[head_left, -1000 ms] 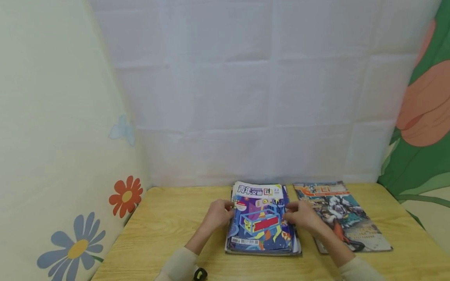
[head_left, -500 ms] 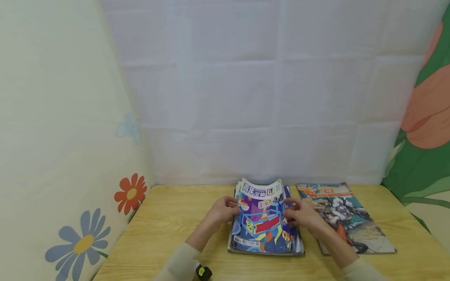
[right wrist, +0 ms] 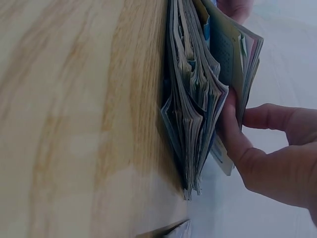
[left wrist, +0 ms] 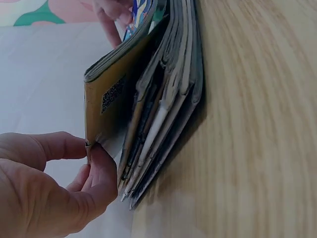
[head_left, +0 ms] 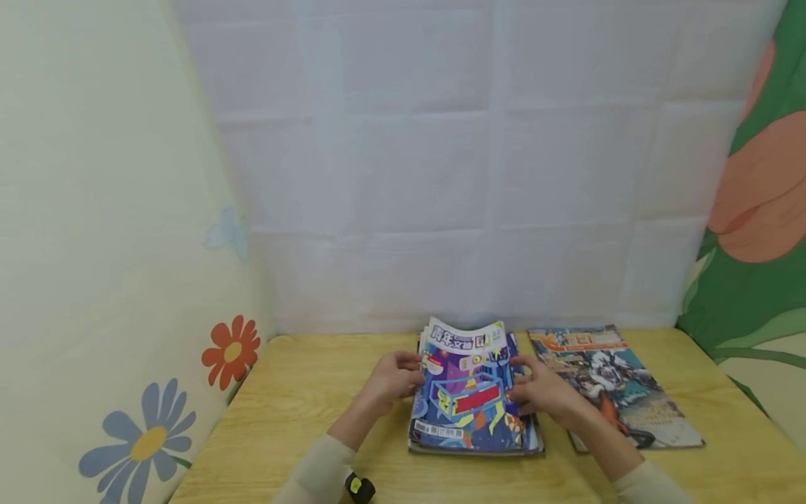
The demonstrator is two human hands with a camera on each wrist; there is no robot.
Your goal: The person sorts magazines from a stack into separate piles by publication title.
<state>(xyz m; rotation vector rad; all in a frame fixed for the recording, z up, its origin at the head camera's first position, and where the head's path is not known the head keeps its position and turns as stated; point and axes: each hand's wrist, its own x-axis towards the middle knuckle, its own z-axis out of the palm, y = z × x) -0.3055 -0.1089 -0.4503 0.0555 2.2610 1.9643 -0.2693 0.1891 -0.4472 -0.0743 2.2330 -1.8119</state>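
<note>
In the head view a purple-and-blue magazine (head_left: 466, 395) lies uppermost on a stack of magazines (head_left: 537, 442), its far end raised and bowed. My left hand (head_left: 392, 383) pinches its left edge between thumb and fingers. On the opposite edge, my right hand (head_left: 546, 393) does the same. The left wrist view shows the magazine's yellowish back cover (left wrist: 104, 109) lifted away from the fanned, worn magazines (left wrist: 163, 104) below. Seen from the right wrist, the thumb reaches under the raised magazine (right wrist: 247, 54), above the stack's splayed page edges (right wrist: 190, 124).
A separate magazine (head_left: 620, 392) with an orange title lies flat to the right, under my right forearm. The wood-grain table (head_left: 302, 399) ends at a white sheet (head_left: 378, 175) behind. Flowered panels (head_left: 126, 280) stand at both sides.
The top magazine's far end has risen off the stack and bowed, with both hands gripping its edges. The head view has shifted slightly. The orange-titled magazine stays where it was.
</note>
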